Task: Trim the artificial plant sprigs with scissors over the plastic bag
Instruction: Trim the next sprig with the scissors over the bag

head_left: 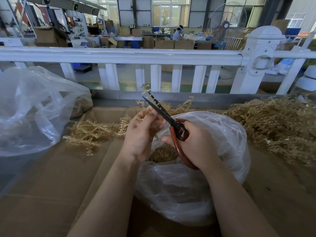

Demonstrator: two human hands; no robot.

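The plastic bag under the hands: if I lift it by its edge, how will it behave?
The plastic bag is thin and crumpled, so it would likely sag and lose shape. The trimmings inside look small and light; they could spill from its open mouth.

Two bare forearms enter from the bottom edge of the frame and run up toward the middle, one from lower left of centre, one from lower right. No sleeve, cuff, watch or bracelet shows on either; both are uncovered from the frame edge to the wrist. The left hand [142, 134] wears a thin band ring on one finger, near the upper part of the hand. The right hand [196, 144] is gloveless, and its fingers [168, 139] carry no visible ring. Fingernails look short and unpainted.
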